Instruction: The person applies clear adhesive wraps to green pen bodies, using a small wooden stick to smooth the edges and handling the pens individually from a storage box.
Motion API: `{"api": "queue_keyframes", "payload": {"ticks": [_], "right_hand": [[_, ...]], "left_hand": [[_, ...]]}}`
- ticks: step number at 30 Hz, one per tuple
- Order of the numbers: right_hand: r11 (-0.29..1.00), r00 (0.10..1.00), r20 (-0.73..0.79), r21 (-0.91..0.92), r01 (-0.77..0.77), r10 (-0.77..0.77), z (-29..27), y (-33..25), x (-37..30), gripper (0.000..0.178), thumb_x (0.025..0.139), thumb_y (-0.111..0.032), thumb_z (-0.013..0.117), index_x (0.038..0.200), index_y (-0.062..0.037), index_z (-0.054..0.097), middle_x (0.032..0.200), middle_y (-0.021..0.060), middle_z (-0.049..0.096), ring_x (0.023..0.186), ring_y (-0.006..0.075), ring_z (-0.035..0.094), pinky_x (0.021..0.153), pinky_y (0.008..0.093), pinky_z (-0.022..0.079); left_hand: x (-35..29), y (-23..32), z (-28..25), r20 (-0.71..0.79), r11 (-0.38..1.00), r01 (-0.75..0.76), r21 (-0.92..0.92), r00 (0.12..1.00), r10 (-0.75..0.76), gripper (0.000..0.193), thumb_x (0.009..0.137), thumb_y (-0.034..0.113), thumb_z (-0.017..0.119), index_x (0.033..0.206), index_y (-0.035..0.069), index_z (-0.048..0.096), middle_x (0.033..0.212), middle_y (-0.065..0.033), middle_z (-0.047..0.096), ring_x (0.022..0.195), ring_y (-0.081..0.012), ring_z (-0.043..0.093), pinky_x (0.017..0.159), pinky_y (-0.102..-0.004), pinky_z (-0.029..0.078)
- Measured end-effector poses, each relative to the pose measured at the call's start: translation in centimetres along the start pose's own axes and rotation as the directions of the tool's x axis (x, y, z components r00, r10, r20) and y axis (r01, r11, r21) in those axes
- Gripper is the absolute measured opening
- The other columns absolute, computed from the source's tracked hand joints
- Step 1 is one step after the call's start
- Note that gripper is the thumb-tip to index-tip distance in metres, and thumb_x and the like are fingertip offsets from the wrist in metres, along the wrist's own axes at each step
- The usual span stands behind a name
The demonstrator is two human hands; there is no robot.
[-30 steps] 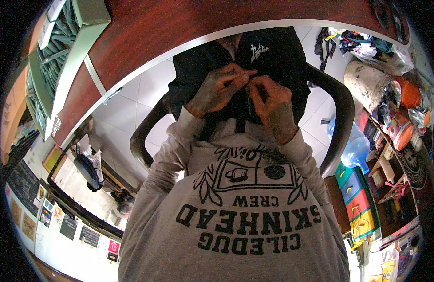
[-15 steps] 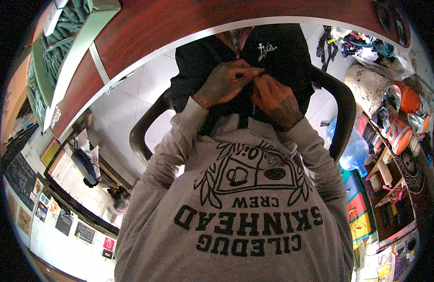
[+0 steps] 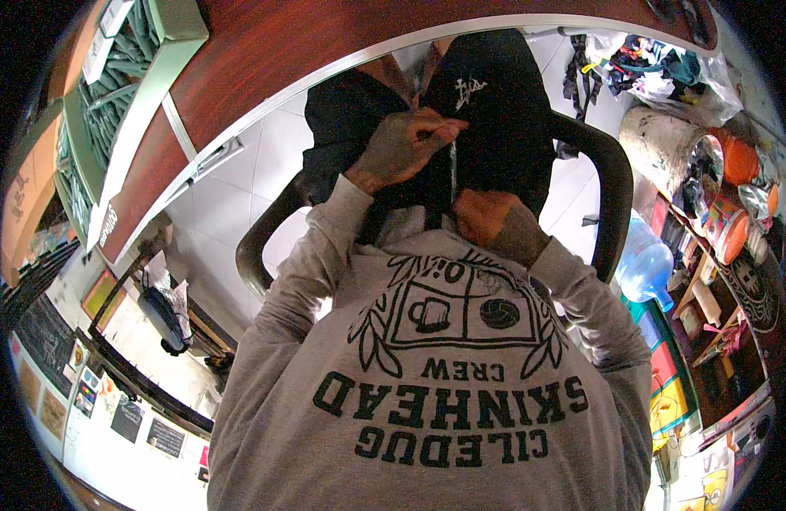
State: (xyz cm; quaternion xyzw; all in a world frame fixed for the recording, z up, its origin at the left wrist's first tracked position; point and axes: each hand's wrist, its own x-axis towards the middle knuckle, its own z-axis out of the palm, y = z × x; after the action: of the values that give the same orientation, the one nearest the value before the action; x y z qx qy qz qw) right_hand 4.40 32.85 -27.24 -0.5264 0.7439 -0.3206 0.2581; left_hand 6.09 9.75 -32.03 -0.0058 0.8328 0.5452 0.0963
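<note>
My left hand (image 3: 407,146) is above my lap, its thumb and forefinger pinched together. Below and to its right, close to the hem of my grey sweatshirt (image 3: 448,358), my right hand (image 3: 498,223) is curled closed. A thin pale strand (image 3: 453,170) runs nearly straight between the two hands; its kind is too small to make out. Beneath them are black trousers (image 3: 504,94) with a small white mark on one leg.
A dark red desk (image 3: 282,43) with a pale edge stands ahead of my knees. Dark chair armrests (image 3: 614,187) curve round both sides. At right are a blue water jug (image 3: 644,260), a whitish cylinder (image 3: 661,140) and bagged clutter. Green trays (image 3: 172,51) stand at upper left.
My right hand has drawn away from the left, down toward my body, and the pale strand now shows between them. The left hand stays pinched in nearly the same place.
</note>
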Motion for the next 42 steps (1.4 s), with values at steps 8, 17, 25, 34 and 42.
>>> {"api": "queue_keyframes", "payload": {"ticks": [8,17,25,34,42], "right_hand": [[0.918,0.969,0.12,0.311,-0.245,0.218,0.1,-2.0,-2.6,0.016,0.087,-0.013,0.068,0.093,-0.0026,0.057,0.079,0.0117,0.061,0.067,0.0265,0.064,0.06,0.038,0.053],[0.826,0.941,0.247,0.461,-0.324,0.232,-0.3,-1.8,-3.9,0.019,0.09,-0.017,0.067,0.091,-0.003,0.054,0.072,0.0097,0.057,0.062,0.0224,0.056,0.06,0.0367,0.047],[0.746,0.905,0.324,0.522,-0.413,0.275,-1.3,-2.2,-4.5,0.01,0.088,-0.016,0.061,0.093,-0.008,0.061,0.076,0.0142,0.063,0.067,0.0308,0.063,0.062,0.0429,0.05],[0.774,0.924,0.32,0.522,-0.357,0.21,-1.0,-1.5,-5.1,0.01,0.091,-0.01,0.062,0.086,-0.0037,0.057,0.066,0.0055,0.058,0.056,0.0136,0.053,0.055,0.0329,0.046],[0.73,0.907,0.364,0.558,-0.396,0.214,-1.1,-1.3,-5.4,0.014,0.089,-0.015,0.062,0.083,-0.0038,0.057,0.064,0.0055,0.058,0.055,0.0132,0.051,0.052,0.0319,0.044]], "left_hand": [[0.1,0.7,0.1,-0.054,0.997,0.027,0.067,0.998,-0.024,0.037,0.098,0.043,0.056,0.105,0.012,0.076,0.09,-0.0099,0.071,0.077,-0.0253,0.069,0.07,-0.0356,0.053],[-0.4,1.4,0.7,-0.1,0.986,0.154,0.059,0.984,-0.148,0.046,0.094,0.049,0.059,0.1,0.006,0.075,0.094,-0.0129,0.071,0.081,-0.0299,0.069,0.073,-0.0385,0.053],[-0.3,1.7,0.6,-0.056,0.978,0.207,0.034,0.977,-0.205,0.045,0.096,0.044,0.059,0.103,0.002,0.074,0.1,-0.0146,0.071,0.083,-0.0302,0.07,0.077,-0.0374,0.052],[-0.3,2.4,0.5,-0.081,0.979,0.2,0.027,0.977,-0.197,0.043,0.095,0.042,0.06,0.104,0.002,0.074,0.098,-0.0148,0.07,0.085,-0.0292,0.069,0.076,-0.0374,0.052],[-0.1,2.1,0.6,-0.082,0.986,0.154,0.058,0.985,-0.149,0.045,0.096,0.044,0.059,0.102,0.001,0.074,0.091,-0.0148,0.069,0.08,-0.0294,0.068,0.074,-0.0373,0.051]]}}
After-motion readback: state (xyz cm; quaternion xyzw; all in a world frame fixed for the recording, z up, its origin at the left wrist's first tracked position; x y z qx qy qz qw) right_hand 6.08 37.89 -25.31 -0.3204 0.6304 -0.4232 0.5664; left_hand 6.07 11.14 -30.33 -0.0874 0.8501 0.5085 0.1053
